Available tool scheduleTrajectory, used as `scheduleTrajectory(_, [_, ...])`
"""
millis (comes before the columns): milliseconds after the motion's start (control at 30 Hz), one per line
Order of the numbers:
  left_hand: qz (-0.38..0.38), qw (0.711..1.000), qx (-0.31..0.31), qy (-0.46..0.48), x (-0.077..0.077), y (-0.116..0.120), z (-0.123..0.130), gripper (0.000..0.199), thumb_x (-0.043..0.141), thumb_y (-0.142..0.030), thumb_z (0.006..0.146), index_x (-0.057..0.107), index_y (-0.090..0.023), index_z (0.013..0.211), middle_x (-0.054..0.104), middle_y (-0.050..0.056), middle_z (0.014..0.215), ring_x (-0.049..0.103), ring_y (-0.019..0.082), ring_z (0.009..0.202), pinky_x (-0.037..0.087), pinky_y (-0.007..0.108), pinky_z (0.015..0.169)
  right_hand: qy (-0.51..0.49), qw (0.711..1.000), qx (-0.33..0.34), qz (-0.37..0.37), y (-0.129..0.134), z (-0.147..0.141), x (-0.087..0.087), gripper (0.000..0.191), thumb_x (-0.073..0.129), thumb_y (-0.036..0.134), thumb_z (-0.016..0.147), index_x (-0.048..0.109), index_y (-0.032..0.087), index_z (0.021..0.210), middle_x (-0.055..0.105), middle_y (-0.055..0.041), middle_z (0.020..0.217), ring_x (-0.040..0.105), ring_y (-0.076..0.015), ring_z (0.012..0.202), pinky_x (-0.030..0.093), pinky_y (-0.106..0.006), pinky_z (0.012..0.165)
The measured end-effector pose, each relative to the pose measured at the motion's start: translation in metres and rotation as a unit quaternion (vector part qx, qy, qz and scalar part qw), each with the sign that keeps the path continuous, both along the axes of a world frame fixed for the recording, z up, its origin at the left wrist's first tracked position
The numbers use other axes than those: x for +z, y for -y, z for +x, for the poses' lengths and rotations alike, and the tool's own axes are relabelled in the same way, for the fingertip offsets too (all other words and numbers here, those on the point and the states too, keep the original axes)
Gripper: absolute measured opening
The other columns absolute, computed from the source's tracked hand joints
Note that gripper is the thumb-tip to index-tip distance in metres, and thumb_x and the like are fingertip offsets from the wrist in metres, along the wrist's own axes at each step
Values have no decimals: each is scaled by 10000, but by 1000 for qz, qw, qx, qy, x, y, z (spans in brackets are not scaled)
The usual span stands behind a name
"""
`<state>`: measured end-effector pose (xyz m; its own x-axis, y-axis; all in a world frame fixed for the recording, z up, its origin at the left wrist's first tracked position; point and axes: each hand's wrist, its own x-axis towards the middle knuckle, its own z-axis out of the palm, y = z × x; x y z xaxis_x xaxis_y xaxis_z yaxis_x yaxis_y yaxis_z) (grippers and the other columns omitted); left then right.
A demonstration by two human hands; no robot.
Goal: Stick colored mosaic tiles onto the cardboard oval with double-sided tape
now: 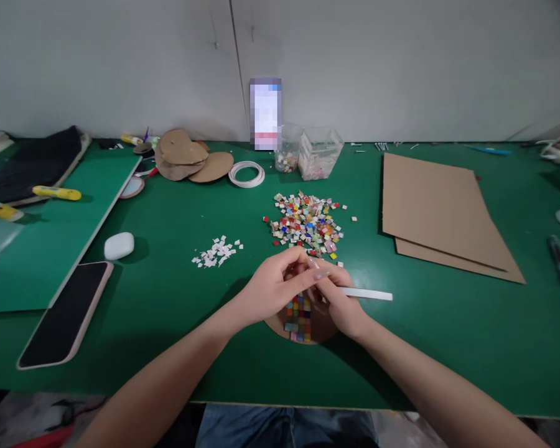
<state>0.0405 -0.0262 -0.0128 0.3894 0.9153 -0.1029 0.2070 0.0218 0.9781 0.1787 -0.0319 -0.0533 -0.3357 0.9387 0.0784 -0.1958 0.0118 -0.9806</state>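
Note:
Both hands meet above a round cardboard disc (273,323) that is partly covered by rows of small coloured mosaic tiles (301,320). My left hand (277,283) has its thumb and fingers pinched together; whatever lies between the fingertips is too small to make out. In my right hand (343,305) is a slim, flat white stick (371,294), its end poking out to the right and its other end hidden by the fingers. Just beyond the hands lies a heap of loose multicoloured tiles (308,221). Small white paper-like squares (217,251) are scattered to the left.
Clear containers (321,152), a tape roll (246,175) and cardboard discs (212,167) stand or lie at the back. Cardboard sheets (434,199) are on the right. A phone (65,314), a white case (119,246) and a yellow cutter (56,193) are on the left.

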Motion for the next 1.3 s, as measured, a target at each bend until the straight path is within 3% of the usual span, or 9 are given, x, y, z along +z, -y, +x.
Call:
scheduleTrajectory(167, [-25,999,-23,43,1,-3,-4,227,465,-328,855,431,-182,684,489,-27,643,502,101,619,414,220,580,-75,993,64,-67,-1,0,6,367,435,444,865,457,191,600,429,45,474,345,-78,364,270,-201,341])
scheduleTrajectory(367, [19,1000,-4,10,0,0,-3,206,448,-311,865,462,-179,707,498,-22,657,505,103,620,422,228,589,-24,997,32,-65,-2,-1,7,408,427,491,856,449,190,581,441,37,475,372,-82,378,293,-198,342])
scheduleTrajectory(700, [9,1000,-16,12,4,-1,-4,224,435,-319,871,453,-180,696,476,-23,659,475,95,612,387,210,551,20,999,12,-22,-2,0,3,488,316,532,885,422,194,548,422,26,473,380,-97,415,310,-223,386])
scheduleTrajectory(967, [9,999,0,-34,3,-5,-7,208,498,-286,812,397,-181,663,342,-54,607,330,82,556,287,201,499,139,979,-2,147,-4,4,6,386,346,403,916,426,194,601,417,22,580,381,-105,514,332,-244,482])
scheduleTrajectory(1167, [-8,1000,-10,-25,1,-5,-8,205,459,-255,814,388,-177,638,345,-53,586,334,85,551,281,207,504,181,971,-12,158,-3,1,6,312,400,376,900,529,195,681,446,14,576,410,-117,521,334,-250,482])
scheduleTrajectory(1300, [-12,1000,3,-1,1,-4,-5,210,466,-269,821,398,-177,644,352,-54,579,342,82,539,287,206,499,176,977,-31,119,-3,0,3,370,351,388,916,487,190,634,450,15,575,403,-111,516,319,-243,467])
